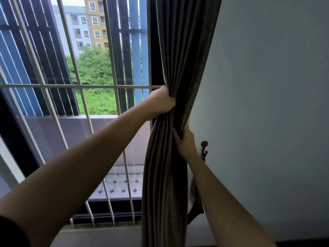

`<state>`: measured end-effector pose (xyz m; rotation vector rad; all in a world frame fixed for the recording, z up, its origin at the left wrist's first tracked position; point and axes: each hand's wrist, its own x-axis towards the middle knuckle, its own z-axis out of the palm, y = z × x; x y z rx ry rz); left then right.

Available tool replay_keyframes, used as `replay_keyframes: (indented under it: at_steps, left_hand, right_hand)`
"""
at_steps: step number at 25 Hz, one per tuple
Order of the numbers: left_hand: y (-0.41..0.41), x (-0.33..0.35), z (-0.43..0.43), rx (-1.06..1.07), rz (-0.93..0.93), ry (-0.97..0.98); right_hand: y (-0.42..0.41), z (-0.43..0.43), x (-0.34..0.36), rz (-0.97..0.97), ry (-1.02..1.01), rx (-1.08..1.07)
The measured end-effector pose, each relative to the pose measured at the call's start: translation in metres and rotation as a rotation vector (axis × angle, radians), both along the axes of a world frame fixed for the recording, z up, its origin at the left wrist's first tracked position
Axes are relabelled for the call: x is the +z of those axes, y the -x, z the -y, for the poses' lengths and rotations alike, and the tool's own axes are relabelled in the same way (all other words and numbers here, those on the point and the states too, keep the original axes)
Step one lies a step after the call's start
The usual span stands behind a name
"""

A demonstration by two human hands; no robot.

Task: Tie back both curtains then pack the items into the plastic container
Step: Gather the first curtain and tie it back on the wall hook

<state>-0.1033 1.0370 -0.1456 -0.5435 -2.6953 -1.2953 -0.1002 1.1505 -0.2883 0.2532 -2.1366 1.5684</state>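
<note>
A dark grey-brown curtain (pixel 179 50) hangs at the right side of the window, gathered into a tight bunch of folds. My left hand (pixel 161 102) grips the bunch from the window side. My right hand (pixel 185 141) clutches the same folds a little lower, on the wall side. A small brown tieback hook (pixel 204 150) sticks out of the wall just right of my right wrist. A loose strip of dark fabric (pixel 195 205) hangs behind the curtain near the wall. No plastic container is in view.
White metal window bars (pixel 76 85) run across the glass on the left, with a tiled balcony (pixel 121 184) outside. A plain pale wall (pixel 267 104) fills the right side. A dark sill edge (pixel 293 244) shows at the bottom right.
</note>
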Motion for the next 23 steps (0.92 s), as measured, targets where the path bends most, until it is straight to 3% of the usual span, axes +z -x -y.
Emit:
replay_keyframes:
  at_steps: [6, 10, 18, 23]
  left_hand:
    - [0.004, -0.014, -0.016, 0.092, 0.075, -0.02]
    - [0.006, -0.015, -0.011, 0.058, 0.071, 0.061]
    - [0.001, -0.066, 0.003, 0.018, -0.058, 0.277]
    - [0.009, -0.069, -0.009, -0.056, 0.238, 0.091]
  right_hand:
    - [-0.019, 0.002, -0.027, 0.099, -0.141, 0.138]
    - [-0.036, 0.001, -0.042, 0.197, 0.062, 0.325]
    - [-0.032, 0.001, -0.045, 0.159, 0.019, 0.125]
    - [-0.021, 0.025, -0.05, 0.076, -0.071, 0.052]
